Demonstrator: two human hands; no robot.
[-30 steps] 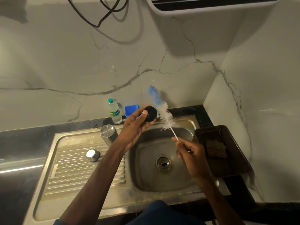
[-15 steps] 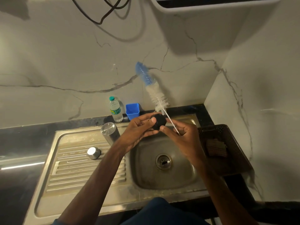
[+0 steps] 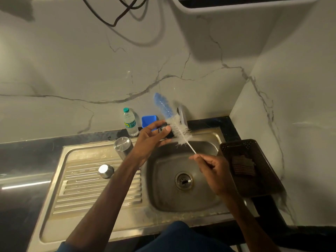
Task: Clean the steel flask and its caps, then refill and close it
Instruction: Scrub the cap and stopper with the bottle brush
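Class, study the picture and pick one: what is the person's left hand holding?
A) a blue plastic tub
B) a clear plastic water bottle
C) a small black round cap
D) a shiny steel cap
C: the left hand pinches the small black round cap beside the white-and-blue bottle brush, while the shiny steel cap lies untouched on the drainboard.
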